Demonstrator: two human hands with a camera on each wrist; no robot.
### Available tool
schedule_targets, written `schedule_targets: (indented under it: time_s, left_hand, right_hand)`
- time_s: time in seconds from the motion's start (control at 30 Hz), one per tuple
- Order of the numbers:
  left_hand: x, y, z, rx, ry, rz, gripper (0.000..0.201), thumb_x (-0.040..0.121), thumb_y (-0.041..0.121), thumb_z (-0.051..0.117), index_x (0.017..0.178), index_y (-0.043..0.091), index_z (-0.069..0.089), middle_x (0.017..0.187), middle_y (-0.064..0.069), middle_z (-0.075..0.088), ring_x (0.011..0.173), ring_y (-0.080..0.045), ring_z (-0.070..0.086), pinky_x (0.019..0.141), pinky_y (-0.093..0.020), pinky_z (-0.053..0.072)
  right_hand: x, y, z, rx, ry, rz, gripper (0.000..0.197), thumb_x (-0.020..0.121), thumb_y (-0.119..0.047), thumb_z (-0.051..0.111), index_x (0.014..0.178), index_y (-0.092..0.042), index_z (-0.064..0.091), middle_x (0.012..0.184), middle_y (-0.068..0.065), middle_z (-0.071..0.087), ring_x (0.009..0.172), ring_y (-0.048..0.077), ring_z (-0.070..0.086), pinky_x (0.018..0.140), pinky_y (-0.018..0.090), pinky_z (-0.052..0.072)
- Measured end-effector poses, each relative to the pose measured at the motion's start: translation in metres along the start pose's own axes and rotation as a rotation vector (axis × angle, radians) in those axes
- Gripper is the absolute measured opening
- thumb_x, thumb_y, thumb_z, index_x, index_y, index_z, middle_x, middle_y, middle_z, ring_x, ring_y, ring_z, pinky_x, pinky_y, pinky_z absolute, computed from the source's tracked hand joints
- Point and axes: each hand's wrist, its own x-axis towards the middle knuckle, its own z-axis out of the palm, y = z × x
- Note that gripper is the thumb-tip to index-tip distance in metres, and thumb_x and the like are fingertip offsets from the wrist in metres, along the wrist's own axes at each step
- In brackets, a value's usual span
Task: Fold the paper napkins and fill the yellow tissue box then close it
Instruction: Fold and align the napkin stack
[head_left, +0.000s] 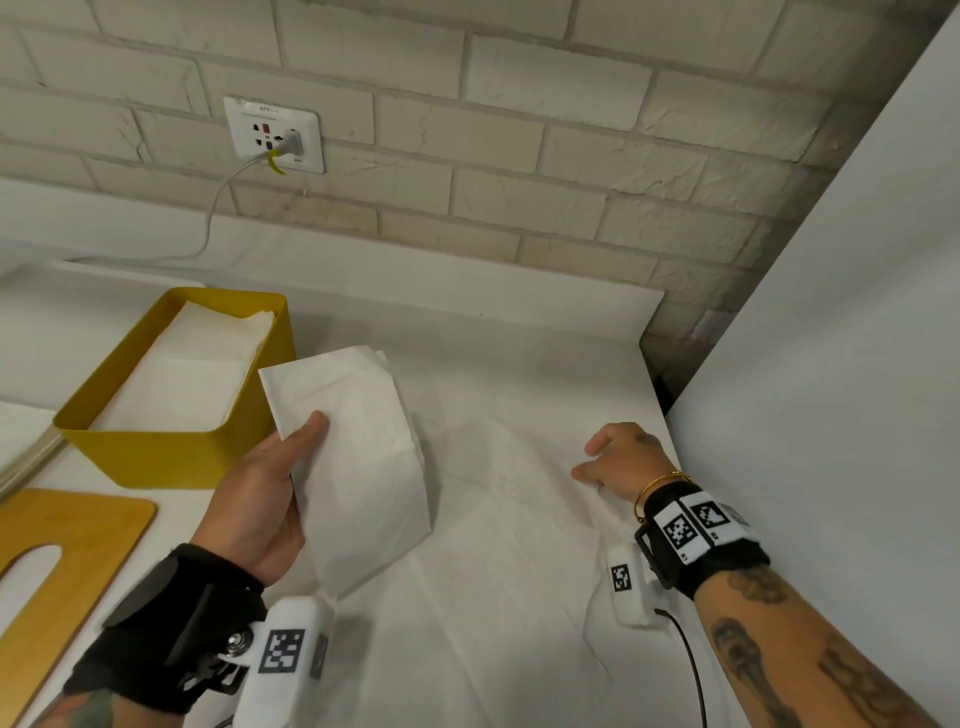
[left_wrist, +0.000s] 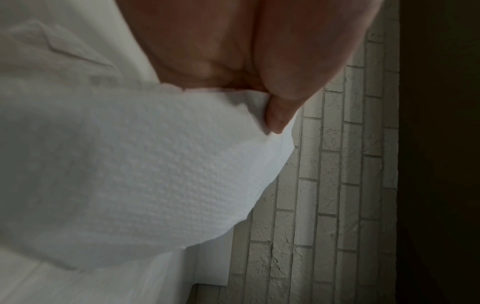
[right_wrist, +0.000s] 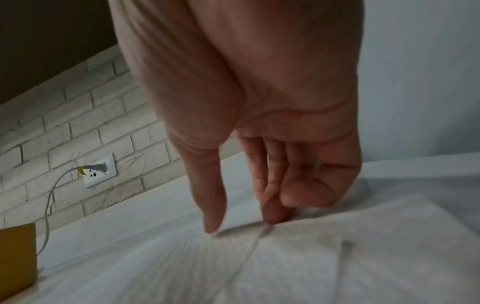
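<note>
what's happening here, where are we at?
A person is refilling the yellow tissue box, which sits open and already holds napkins. The left hand grips a folded napkin beside the box. The right hand touches the unfolded napkins lying flat on the counter. The wooden lid lies off the box.

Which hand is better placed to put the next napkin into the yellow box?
Left. The left hand already grips a folded napkin right beside the open yellow box; the right hand is far off, fingertips on an unfolded napkin.
</note>
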Motion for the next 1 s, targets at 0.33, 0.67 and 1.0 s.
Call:
schedule_targets:
  time_s: [0.33,0.67,1.0]
  left_hand:
    - [0.001,-0.001,0.001,0.011,-0.004,-0.006,0.027,0.101,0.027,0.052,0.124,0.018,0.064,0.114,-0.004,0.076,0.099,-0.02,0.075,0.069,-0.032,0.063]
    - [0.009,0.005,0.006,0.03,0.024,0.012,0.029,0.102,0.027,0.052,0.127,0.017,0.063,0.116,-0.005,0.076,0.101,-0.022,0.074,0.084,-0.041,0.053]
    - [0.008,0.003,0.002,0.006,0.024,0.022,0.025,0.103,0.026,0.051,0.122,0.018,0.064,0.113,-0.006,0.077,0.099,-0.021,0.075,0.078,-0.039,0.057]
  right_hand:
    - [-0.01,-0.007,-0.014,0.122,-0.05,-0.131,0.01,0.094,-0.021,0.069,0.084,-0.018,0.068,0.091,-0.001,0.067,0.087,0.018,0.063,0.08,0.029,0.049]
    - [-0.032,-0.052,-0.088,0.787,0.031,-0.475,0.025,0.087,-0.007,0.07,0.068,-0.024,0.069,0.068,-0.004,0.064,0.067,0.018,0.055,0.064,0.029,0.044]
    - [-0.038,-0.093,-0.108,1.238,-0.053,-0.522,0.035,0.098,-0.004,0.051,0.066,-0.019,0.054,0.066,-0.005,0.057,0.06,0.008,0.057,0.052,0.021,0.046]
